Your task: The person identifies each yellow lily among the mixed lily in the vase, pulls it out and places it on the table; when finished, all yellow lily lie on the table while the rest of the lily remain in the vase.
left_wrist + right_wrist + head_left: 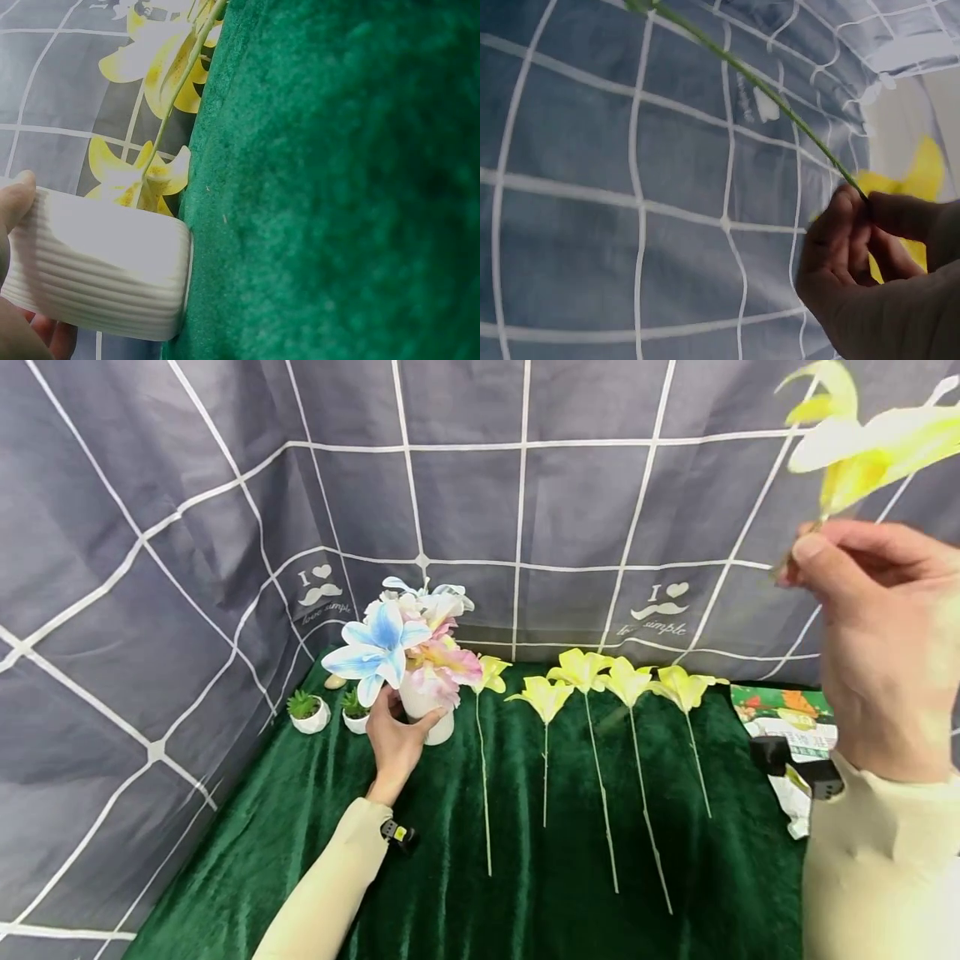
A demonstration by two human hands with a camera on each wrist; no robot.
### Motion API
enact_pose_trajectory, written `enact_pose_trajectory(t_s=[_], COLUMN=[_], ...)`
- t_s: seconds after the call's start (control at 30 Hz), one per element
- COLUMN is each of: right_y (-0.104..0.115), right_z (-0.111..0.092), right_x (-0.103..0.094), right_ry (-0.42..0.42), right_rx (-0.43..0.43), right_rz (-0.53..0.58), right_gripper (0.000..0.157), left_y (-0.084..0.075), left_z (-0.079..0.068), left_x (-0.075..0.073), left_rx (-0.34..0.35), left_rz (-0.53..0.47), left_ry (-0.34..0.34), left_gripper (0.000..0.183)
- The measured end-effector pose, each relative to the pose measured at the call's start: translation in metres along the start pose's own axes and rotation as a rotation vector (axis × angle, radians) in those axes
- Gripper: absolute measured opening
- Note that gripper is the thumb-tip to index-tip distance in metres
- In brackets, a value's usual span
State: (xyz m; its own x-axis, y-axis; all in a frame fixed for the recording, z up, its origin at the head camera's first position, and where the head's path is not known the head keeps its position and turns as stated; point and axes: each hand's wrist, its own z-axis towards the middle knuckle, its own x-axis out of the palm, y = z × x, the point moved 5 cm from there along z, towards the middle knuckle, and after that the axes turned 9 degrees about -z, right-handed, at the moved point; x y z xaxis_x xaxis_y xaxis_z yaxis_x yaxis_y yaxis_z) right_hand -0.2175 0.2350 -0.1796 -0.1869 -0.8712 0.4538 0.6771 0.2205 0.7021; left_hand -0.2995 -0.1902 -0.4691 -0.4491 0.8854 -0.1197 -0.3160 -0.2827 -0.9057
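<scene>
My left hand (399,739) grips a white ribbed vase (112,262), thumb on one side and fingers on the other. The vase stands upright on the green cloth, filled with blue-white and pink artificial flowers (386,643). Raised at the upper right, my right hand (885,602) pinches the stem of a yellow artificial lily (862,464) just below its bloom. In the right wrist view the green stem (757,82) runs out from between thumb and fingers, away from the bloom. Several yellow lilies (581,672) lie in a row on the cloth, right of the vase.
Two small potted succulents (309,714) sit left of the vase, with a pale stone (334,682) behind them. At the right of the green cloth (555,902) lies a printed packet (787,718), partly behind my right arm. A grey checked curtain (570,502) hangs behind and left.
</scene>
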Motion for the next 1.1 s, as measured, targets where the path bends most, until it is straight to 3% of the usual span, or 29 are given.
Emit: enact_pose_trajectory(t_s=[0.2,0.27,0.4,0.6,0.73,0.87,1.1], right_y=[-0.016,-0.030,-0.070,-0.131,-0.159,-0.178,-0.196], right_z=[-0.020,-0.027,-0.039,-0.059,-0.072,-0.081,-0.097], right_x=[-0.045,-0.060,-0.089,-0.128,-0.147,-0.158,-0.172], right_ry=[0.077,0.148,0.304,0.431,0.497,0.541,0.600], right_rx=[0.251,0.334,0.447,0.548,0.644,0.700,0.764], right_rz=[-0.557,-0.770,-1.029,-1.100,-1.164,-1.187,-1.298], right_gripper=[0.015,0.013,0.006,0.031,0.027,0.012,0.036], left_y=[0.001,0.000,0.000,0.001,0.001,0.002,0.002], left_z=[0.005,0.006,0.008,0.007,0.004,0.004,0.004], left_x=[-0.006,-0.006,-0.009,-0.010,-0.010,-0.009,-0.007], left_rx=[0.000,-0.003,-0.010,0.002,0.007,0.003,-0.002], left_rz=[0.005,0.006,0.005,0.003,-0.010,0.003,0.016], left_ry=[0.002,0.001,0.001,0.008,0.021,0.022,0.023], left_gripper=[0.068,0.068,0.067,0.065,0.063,0.063,0.063])
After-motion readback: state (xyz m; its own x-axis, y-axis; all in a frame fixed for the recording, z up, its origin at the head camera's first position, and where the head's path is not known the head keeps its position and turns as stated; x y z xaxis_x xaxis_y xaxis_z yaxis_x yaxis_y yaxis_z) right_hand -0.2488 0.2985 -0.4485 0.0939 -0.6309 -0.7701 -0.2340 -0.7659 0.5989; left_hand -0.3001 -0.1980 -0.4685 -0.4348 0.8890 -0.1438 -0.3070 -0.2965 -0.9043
